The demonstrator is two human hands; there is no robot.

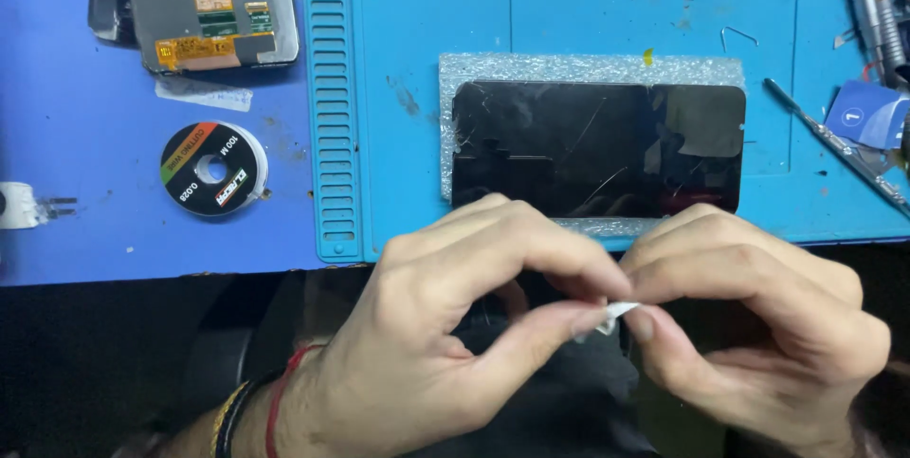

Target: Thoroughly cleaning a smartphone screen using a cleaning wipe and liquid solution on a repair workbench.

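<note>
Hands: our left hand (445, 325) and right hand (749, 316) meet, fingertips pinched on a small white scrap (614, 314) | place: near edge, just before the cracked dark screen (597, 147) on the blue mat (569, 12) | technique: we'd keep the pinch light, peeling slowly.

— What do we log around the cracked black screen (597, 148)?

— Under it we have a bubble-wrap sheet (588, 69), both on the blue work mat (569, 3).

— And to its left?

— Well left we list a round wire spool (213, 170). Above that, up-left of the screen, a display panel (210, 5) with orange flex cables.

— To its right?

— We note a slim metal tool (834, 143) and a blue card (864, 115) near the screen's right end.
</note>
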